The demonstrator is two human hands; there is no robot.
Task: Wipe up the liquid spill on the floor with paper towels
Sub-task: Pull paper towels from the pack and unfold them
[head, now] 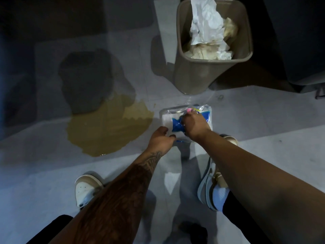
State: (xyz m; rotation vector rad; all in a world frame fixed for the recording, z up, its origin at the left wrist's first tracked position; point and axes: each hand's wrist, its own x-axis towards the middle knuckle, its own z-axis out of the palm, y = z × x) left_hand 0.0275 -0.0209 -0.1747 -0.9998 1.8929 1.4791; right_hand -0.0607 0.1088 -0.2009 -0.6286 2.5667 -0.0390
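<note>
I had both hands on the clear-and-blue plastic paper towel pack [177,123]: right hand [195,125] clenched on its wrapper, left hand [161,140] pinching its near edge, the brownish-yellow puddle [105,127] to the left.

Both forearms are bare. The left forearm [123,191] bears dark tattoo markings. White sneakers [86,189] and dark trousers are worn.

Dim, bluish light; dark, vignetted corners, wide-angle bending, soft shadows under both arms.
</note>
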